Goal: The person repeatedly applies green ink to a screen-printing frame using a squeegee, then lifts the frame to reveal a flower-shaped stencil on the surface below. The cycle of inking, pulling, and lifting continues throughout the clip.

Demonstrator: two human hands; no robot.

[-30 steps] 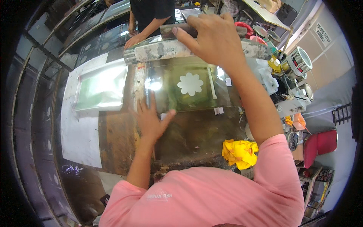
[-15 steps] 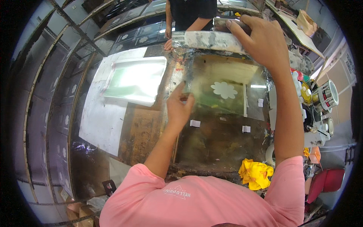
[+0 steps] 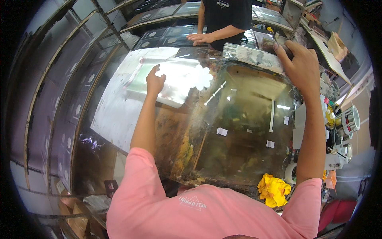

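My left hand pinches the edge of a clear plastic sheet over the left side of the table. A white flower shape printed on that sheet lies to the right of the hand, by a bright stack of glossy sheets. My right hand is closed at the right end of a raised, paint-stained screen printing frame. A brown block lies under its thumb; whether the fingers also hold this block is unclear. Below the frame is a glass-topped work surface.
White tabs and a white strip mark the glass. A crumpled yellow cloth lies at the near right edge, with paint cans beyond. Racks stand at left. Across the table, another person's hand rests near the frame.
My left hand has moved left, drawing the flower-printed sheet off the glass toward the glossy stack. My right hand still holds the frame up. The view has shifted somewhat.
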